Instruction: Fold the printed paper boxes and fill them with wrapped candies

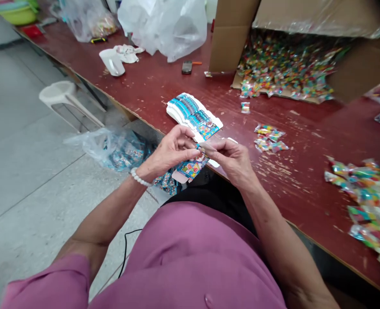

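My mauve shirt fills the bottom of my view, and my forearms reach out from it to the edge of the dark red wooden table. Both hands are raised just over that edge with the fingers curled. My left hand, with a white bead bracelet on its wrist, and my right hand meet at the fingertips, pinching the top of a small printed card carton between them, its blue and multicoloured panel hanging below. Just beyond my hands, on the table, lies a stack of flat printed cartons. To my right, small shiny wrapped packets lie in a loose heap and a little cluster, with many more in an open cardboard box. A clear plastic bag holding blue printed pieces sits low beside my left hand, near a white plastic stool.
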Motion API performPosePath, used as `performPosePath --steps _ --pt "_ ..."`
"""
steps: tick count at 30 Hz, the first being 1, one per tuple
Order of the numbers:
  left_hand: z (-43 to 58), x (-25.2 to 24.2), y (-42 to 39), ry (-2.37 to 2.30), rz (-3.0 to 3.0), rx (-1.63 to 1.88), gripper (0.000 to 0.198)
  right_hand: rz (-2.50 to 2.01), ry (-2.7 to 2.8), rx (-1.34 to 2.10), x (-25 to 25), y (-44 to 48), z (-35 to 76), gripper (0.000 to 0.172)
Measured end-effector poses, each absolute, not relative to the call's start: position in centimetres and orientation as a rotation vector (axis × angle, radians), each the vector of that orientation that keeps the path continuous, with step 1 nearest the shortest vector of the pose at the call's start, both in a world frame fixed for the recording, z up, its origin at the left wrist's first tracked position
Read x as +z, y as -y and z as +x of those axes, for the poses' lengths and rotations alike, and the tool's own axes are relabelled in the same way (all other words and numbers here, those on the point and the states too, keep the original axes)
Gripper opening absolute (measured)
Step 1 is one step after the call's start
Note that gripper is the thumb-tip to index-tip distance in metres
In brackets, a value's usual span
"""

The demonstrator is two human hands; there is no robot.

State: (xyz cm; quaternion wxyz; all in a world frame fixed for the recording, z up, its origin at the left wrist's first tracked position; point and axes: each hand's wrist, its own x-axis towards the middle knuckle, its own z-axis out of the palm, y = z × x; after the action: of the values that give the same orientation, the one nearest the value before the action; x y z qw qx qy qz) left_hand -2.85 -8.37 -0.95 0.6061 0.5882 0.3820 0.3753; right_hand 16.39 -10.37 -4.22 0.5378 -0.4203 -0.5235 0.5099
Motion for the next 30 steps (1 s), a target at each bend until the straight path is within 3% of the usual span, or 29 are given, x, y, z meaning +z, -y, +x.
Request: performPosePath --steps 7,10,15,30 --pt "-1.7 -2.4 8.6 -0.840 0.908 0.552 0.052 -1.090 1.461 0.897 -4.6 10.5 16.2 0.025" --pt "-1.1 -2.6 8.6 -0.922 0.891 0.560 0.057 -1.113 1.437 1.009 -4.7 10.3 16.5 0.032" --pt "-0.6 -3.4 9.2 -0.989 0.953 0.483 0.070 -1.088 1.404 1.222 -5.4 10.5 17.3 0.027" --pt "-0.1 -5.4 10.6 -1.101 1.001 0.553 0.072 -1.082 1.537 1.167 -5.4 12.6 17.3 0.026"
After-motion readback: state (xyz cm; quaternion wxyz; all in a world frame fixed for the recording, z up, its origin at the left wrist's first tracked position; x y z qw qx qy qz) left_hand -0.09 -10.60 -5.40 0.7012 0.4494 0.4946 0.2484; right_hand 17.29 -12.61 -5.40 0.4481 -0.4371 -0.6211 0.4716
